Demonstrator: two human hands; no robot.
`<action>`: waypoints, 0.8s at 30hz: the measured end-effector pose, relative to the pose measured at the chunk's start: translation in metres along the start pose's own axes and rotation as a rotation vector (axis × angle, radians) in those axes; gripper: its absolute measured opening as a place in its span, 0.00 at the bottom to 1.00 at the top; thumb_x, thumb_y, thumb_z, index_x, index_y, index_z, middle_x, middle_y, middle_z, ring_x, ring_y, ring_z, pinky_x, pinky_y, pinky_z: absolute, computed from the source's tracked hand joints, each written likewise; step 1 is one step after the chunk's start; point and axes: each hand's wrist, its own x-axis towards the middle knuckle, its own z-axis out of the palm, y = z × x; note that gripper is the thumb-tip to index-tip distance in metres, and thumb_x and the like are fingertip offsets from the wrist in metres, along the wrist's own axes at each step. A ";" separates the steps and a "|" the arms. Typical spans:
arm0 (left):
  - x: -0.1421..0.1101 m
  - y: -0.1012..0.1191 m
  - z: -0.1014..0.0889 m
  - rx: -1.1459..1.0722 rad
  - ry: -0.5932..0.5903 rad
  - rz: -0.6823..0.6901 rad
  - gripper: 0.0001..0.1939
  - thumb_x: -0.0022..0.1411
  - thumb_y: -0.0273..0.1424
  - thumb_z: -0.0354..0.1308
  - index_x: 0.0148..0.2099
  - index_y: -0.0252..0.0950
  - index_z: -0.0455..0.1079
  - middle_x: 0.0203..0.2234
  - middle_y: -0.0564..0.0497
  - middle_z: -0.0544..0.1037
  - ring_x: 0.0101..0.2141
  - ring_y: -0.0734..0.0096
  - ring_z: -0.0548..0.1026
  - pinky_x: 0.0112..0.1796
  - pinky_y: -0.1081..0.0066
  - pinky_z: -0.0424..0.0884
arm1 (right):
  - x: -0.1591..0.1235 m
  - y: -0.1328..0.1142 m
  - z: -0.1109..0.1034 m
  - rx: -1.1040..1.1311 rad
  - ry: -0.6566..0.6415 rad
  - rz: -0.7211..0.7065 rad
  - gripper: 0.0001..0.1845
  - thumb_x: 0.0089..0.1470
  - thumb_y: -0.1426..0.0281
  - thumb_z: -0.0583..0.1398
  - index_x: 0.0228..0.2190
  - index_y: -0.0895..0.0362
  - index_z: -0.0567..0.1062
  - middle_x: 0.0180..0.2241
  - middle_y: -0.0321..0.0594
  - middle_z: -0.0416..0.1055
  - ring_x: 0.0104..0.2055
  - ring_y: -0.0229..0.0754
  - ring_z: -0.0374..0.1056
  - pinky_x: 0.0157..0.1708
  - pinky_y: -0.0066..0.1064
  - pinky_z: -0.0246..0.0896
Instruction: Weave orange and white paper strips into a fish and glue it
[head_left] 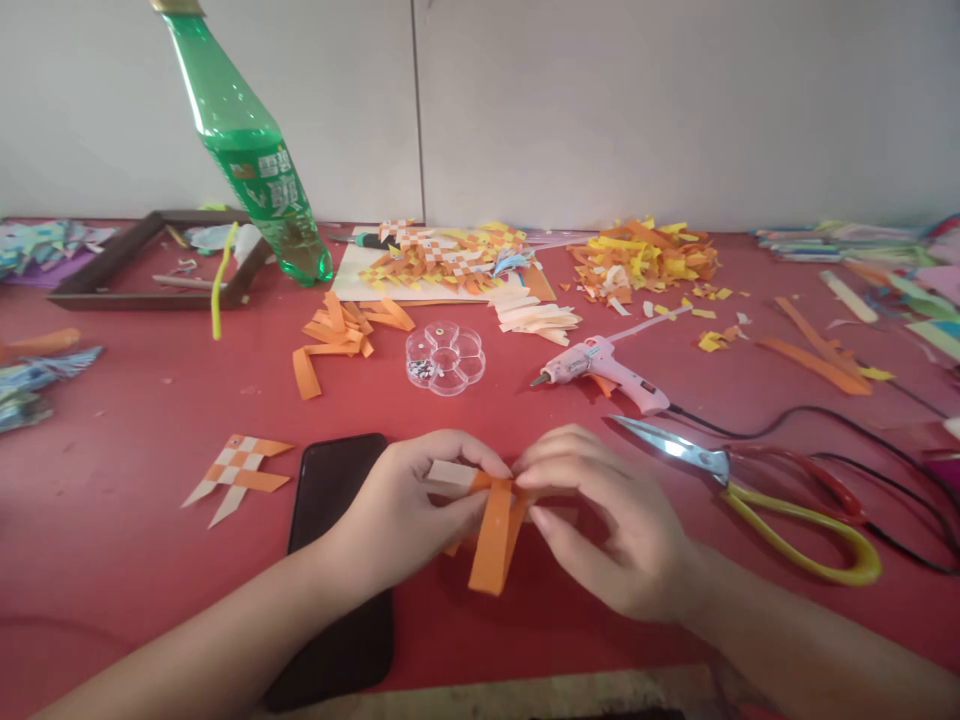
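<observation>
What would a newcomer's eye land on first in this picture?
Probably the tall green bottle, at the back left in front of the pale wall. Next, perhaps, the orange and pale paper strips held by the left hand and right hand at front centre, then the red-and-yellow-handled scissors lying to their right.

Single head view, from above and behind left hand (427, 500) and right hand (619, 530), facing forward, down; both hands near, red table (135, 400) around them, pale wall (600, 110) farther beyond.
</observation>
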 end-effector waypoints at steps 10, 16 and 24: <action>-0.003 -0.002 0.005 0.065 -0.044 0.040 0.08 0.55 0.26 0.63 0.39 0.37 0.71 0.29 0.55 0.77 0.26 0.76 0.74 0.28 0.77 0.70 | 0.000 -0.006 -0.001 -0.155 0.019 -0.132 0.13 0.53 0.80 0.60 0.39 0.54 0.74 0.35 0.42 0.70 0.40 0.43 0.66 0.39 0.37 0.68; -0.003 0.000 0.003 -0.045 -0.115 -0.045 0.11 0.55 0.32 0.66 0.39 0.37 0.69 0.22 0.57 0.73 0.23 0.77 0.73 0.25 0.79 0.68 | 0.000 -0.007 0.001 0.035 0.086 0.060 0.12 0.52 0.79 0.61 0.36 0.52 0.72 0.32 0.39 0.71 0.36 0.42 0.67 0.36 0.37 0.68; -0.002 0.004 0.001 -0.097 -0.038 -0.045 0.18 0.57 0.36 0.66 0.48 0.39 0.68 0.23 0.59 0.70 0.19 0.83 0.65 0.21 0.83 0.59 | -0.009 0.000 0.005 0.248 0.102 0.405 0.03 0.60 0.72 0.58 0.36 0.51 0.70 0.32 0.34 0.72 0.34 0.38 0.72 0.34 0.31 0.68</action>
